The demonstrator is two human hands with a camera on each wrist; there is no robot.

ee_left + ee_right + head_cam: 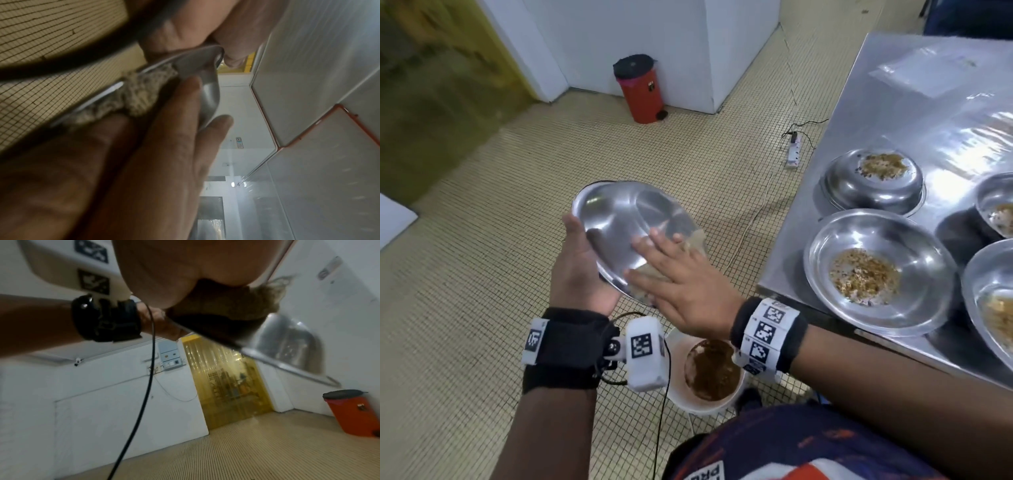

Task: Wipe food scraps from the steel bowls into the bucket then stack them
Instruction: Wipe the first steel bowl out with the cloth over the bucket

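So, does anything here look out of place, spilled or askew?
One round steel bowl sits upside down on the steel table with brown food scraps on its upturned base, while the bowls beside it stand upright. No spill shows on the tiled floor.

The bowl (pixel 626 219) you hold is polished steel, smooth and mirror-bright inside. The cloth (pixel 135 95) against it is a coarse, rough-woven beige fabric with a matt surface. The table (pixel 893 102) is brushed sheet steel, glossy, with streaked reflections. The bowls on it, for example the nearest bowl (pixel 914 240), are the same smooth steel, with dry, grainy brown scraps. The bucket (pixel 681 397) looks like smooth white plastic. The floor (pixel 482 257) is small matt beige tile. The bin (pixel 640 92) has a glossy red body.
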